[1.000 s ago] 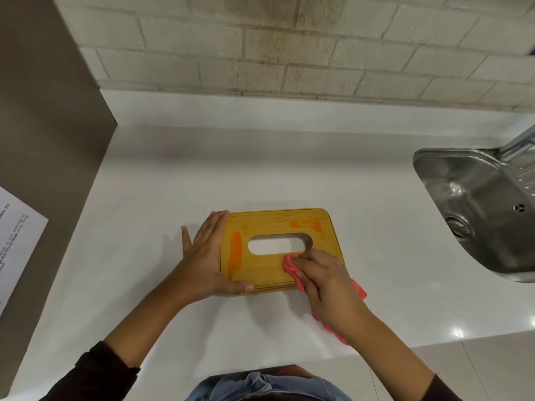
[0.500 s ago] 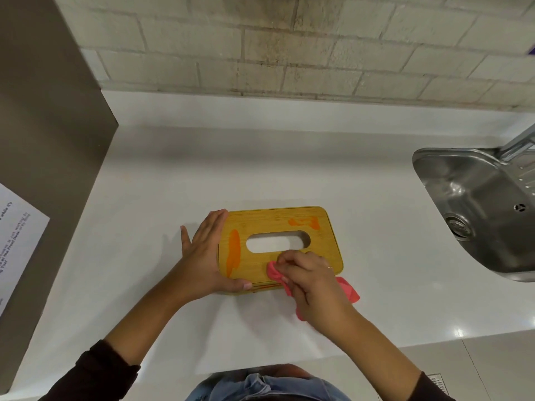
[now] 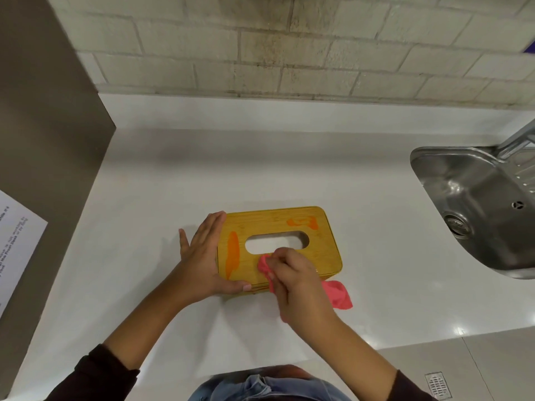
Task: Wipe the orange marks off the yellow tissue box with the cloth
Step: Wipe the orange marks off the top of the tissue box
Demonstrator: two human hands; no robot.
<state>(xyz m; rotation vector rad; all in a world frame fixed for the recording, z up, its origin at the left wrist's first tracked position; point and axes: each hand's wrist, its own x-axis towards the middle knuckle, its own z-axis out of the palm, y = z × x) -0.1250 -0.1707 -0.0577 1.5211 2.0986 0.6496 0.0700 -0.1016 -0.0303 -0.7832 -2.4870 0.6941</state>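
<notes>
Counter (image 3: 289, 169): left hand (image 3: 202, 256) flat against tissue box (image 3: 275, 224), right hand (image 3: 295, 279) around cloth (image 3: 338, 293)

i see the left hand (image 3: 202, 261) flat against the left end of the yellow wooden tissue box (image 3: 321, 256). the right hand (image 3: 298, 282) presses a bunched pink cloth (image 3: 338, 293) onto its lid, near a long orange streak (image 3: 233, 254).

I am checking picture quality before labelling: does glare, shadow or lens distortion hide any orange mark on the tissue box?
Head view: no; the left orange mark and the far-right orange mark read clearly on the tissue box; small glare spots lie on the countertop near its front edge; the wide lens bends the brick wall.
</notes>
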